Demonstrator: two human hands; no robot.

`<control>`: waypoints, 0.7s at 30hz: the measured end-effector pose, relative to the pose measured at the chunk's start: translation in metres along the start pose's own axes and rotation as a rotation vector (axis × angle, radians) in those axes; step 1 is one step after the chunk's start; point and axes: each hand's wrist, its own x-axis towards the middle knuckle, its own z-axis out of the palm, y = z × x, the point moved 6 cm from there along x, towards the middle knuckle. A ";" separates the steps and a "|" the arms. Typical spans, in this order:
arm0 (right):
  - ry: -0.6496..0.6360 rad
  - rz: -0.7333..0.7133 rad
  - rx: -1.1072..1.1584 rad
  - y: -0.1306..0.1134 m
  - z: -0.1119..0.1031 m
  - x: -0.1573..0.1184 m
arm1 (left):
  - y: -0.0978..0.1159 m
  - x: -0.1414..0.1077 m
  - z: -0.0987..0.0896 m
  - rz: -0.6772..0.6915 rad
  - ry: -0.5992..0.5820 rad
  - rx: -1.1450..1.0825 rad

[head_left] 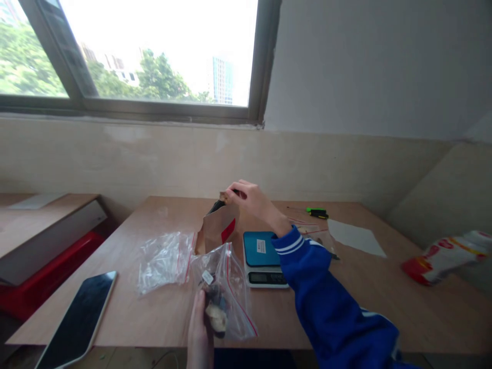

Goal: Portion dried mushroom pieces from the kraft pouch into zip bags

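My left hand (199,328) is closed on a clear zip bag (240,292) near the table's front edge. Inside the bag are dark pieces, a pale lump (216,316) and a small white label (207,277). Beyond it stands a brown paper bag (215,230) with a red patch and a dark opening. My right hand (248,197) is above that bag's top, fingers pinched. Something brown and dark shows at its fingertips; whether it is the bag's rim or a separate piece I cannot tell.
Right of the bags sits a blue-topped digital scale (261,251), partly behind my right sleeve. Clear plastic bags (165,261) and a phone (80,318) lie left. Screwdrivers (318,212), white paper (355,237) and a red-and-white bottle (442,259) are to the right.
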 end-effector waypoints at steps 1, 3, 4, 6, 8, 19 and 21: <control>-0.020 -0.025 -0.069 0.002 0.005 0.000 | 0.000 0.001 -0.001 -0.012 -0.017 0.006; -0.036 -0.059 -0.174 0.006 0.011 -0.003 | 0.001 0.003 -0.001 -0.031 -0.037 0.019; -0.044 -0.068 -0.197 0.008 0.013 -0.005 | 0.002 0.003 -0.001 -0.026 -0.033 0.025; -0.076 -0.077 -0.199 0.009 0.016 -0.008 | 0.005 0.004 -0.001 0.016 -0.003 0.033; -0.096 -0.080 -0.194 0.009 0.018 -0.010 | 0.006 0.002 0.001 0.058 0.022 0.041; -0.159 0.201 0.569 -0.024 -0.019 -0.079 | 0.014 -0.007 0.005 0.105 0.042 0.098; -0.355 0.257 0.692 -0.035 -0.009 -0.108 | 0.013 -0.007 0.007 0.120 0.040 0.112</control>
